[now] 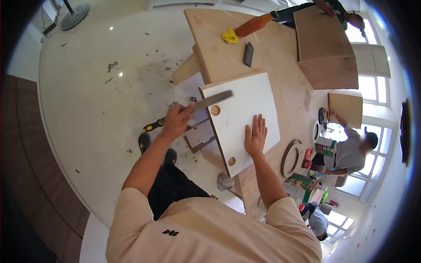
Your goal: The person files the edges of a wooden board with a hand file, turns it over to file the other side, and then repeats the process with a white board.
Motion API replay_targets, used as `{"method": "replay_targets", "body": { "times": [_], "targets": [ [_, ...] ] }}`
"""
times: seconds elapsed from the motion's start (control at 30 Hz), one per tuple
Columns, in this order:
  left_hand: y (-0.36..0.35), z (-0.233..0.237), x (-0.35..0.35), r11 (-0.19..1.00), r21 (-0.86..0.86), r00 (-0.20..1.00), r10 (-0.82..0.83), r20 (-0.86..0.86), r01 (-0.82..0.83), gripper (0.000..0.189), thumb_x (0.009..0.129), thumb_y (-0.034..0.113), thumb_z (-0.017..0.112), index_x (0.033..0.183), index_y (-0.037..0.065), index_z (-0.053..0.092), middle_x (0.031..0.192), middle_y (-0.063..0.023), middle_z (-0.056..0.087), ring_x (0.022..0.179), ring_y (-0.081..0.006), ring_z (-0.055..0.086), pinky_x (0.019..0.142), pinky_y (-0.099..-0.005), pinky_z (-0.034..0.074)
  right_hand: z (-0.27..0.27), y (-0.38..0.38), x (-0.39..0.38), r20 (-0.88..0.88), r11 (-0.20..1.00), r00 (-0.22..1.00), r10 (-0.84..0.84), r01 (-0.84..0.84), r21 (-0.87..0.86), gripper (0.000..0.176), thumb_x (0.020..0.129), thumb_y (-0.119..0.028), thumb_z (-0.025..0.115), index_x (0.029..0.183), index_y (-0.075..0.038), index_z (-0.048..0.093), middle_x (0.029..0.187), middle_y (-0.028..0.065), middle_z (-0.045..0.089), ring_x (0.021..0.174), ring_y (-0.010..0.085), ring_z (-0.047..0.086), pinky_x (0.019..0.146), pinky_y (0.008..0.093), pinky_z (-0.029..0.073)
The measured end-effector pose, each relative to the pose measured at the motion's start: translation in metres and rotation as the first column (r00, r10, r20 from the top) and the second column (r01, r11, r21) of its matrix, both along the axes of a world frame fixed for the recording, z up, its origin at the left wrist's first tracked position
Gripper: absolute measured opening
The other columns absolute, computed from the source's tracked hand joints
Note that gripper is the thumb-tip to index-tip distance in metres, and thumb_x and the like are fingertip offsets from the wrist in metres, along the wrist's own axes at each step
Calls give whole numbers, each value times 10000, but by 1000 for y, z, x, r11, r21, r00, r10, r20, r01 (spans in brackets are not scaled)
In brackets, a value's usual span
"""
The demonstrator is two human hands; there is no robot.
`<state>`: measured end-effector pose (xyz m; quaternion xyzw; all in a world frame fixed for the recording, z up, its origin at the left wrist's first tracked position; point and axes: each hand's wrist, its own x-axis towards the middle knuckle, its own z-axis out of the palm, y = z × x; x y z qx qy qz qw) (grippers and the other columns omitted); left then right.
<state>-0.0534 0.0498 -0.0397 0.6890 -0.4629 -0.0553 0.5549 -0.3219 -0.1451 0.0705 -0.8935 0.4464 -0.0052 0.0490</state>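
My left hand (177, 121) is closed around a flat metal file (213, 100), whose black-and-yellow handle (153, 126) sticks out behind the fist. The file's blade slants across the near edge of a white cabinet door panel (245, 105), close to one of its corners. Flat on the panel's face lies my right hand (256, 136), fingers stretched out and holding nothing. Two round hinge holes (215, 110) with bare wood inside run along the panel's near edge. The panel rests on a wooden worktable (280, 105) and overhangs its side.
An orange bottle (254, 25), a yellow crumpled cloth (230, 36) and a dark phone (248, 54) lie farther up the table. Beyond are a wooden box (326, 52), a roll of edge banding (290, 158) and a red drill (310, 164). Several people work nearby. Scraps litter the floor.
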Motion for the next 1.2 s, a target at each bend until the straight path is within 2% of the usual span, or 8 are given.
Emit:
{"method": "replay_targets", "body": {
  "times": [0.13, 0.23, 0.33, 0.53, 0.63, 0.93, 1.03, 1.2],
  "targets": [
    [-10, 12, -14, 993, -65, 993, -91, 73, 96, 580, 854, 118, 728, 1404, 238, 588, 842, -93, 551, 777, -294, 552, 730, -390, 466, 0, -1, -1, 1, 1000, 1000, 8, -8, -2, 634, 1030, -434, 420, 1545, -71, 347, 1635, 169, 252, 1514, 393, 189, 1206, 565, 127],
    [13, -13, 11, 998, 67, 1000, 2, -27, -1, 591, 853, 118, 729, 1409, 255, 581, 848, -94, 553, 778, -294, 553, 735, -388, 465, 1, 0, 1, 7, 1000, 1000, 7, -7, -8, 628, 1027, -428, 431, 1539, -73, 358, 1630, 175, 263, 1510, 399, 197, 1200, 577, 138],
    [5, -15, 22, 996, 75, 997, 44, -59, -40, 592, 857, 119, 726, 1412, 261, 577, 844, -95, 553, 780, -294, 556, 738, -389, 466, 2, 3, 3, 20, 999, 1000, 17, -16, -30, 626, 1024, -427, 440, 1534, -71, 368, 1625, 176, 273, 1506, 405, 203, 1196, 581, 146],
    [-22, 6, 7, 997, -70, 999, -36, 35, 39, 606, 869, 99, 716, 1431, 266, 561, 820, -92, 544, 753, -288, 534, 720, -392, 456, 2, 0, 0, -2, 1000, 1000, 10, -10, -17, 612, 1032, -410, 429, 1543, -80, 360, 1628, 165, 275, 1510, 393, 202, 1205, 554, 139],
    [-8, -5, 28, 999, 36, 1000, 10, -18, -9, 623, 870, 105, 719, 1440, 287, 549, 809, -87, 531, 739, -283, 524, 715, -397, 453, 2, 3, 1, 25, 999, 1000, 16, -15, -37, 609, 1032, -416, 431, 1543, -92, 366, 1628, 157, 280, 1512, 384, 203, 1207, 547, 135],
    [-15, 15, 6, 998, 12, 989, -67, 129, 66, 622, 877, 105, 716, 1443, 298, 545, 789, -92, 520, 706, -284, 528, 681, -407, 456, 0, 2, -2, 37, 1000, 999, 8, -7, -29, 646, 1016, -472, 438, 1538, -97, 377, 1632, 145, 276, 1517, 362, 198, 1211, 550, 128],
    [0, 11, 28, 997, 79, 1000, -9, -30, 12, 623, 875, 92, 711, 1436, 311, 549, 764, -101, 512, 668, -291, 523, 655, -408, 462, 5, 5, 0, 41, 1000, 999, 1, 0, -30, 623, 1028, -453, 427, 1540, -102, 374, 1628, 135, 290, 1513, 357, 212, 1213, 535, 132],
    [-6, 30, -26, 985, 124, 977, -137, 164, 117, 565, 886, 111, 689, 1417, 266, 572, 794, -113, 539, 704, -302, 555, 671, -407, 478, 5, 7, -1, 45, 1000, 999, -6, 7, -29, 636, 1025, -481, 416, 1539, -109, 377, 1628, 127, 292, 1515, 346, 215, 1215, 527, 140]
  ]
}}
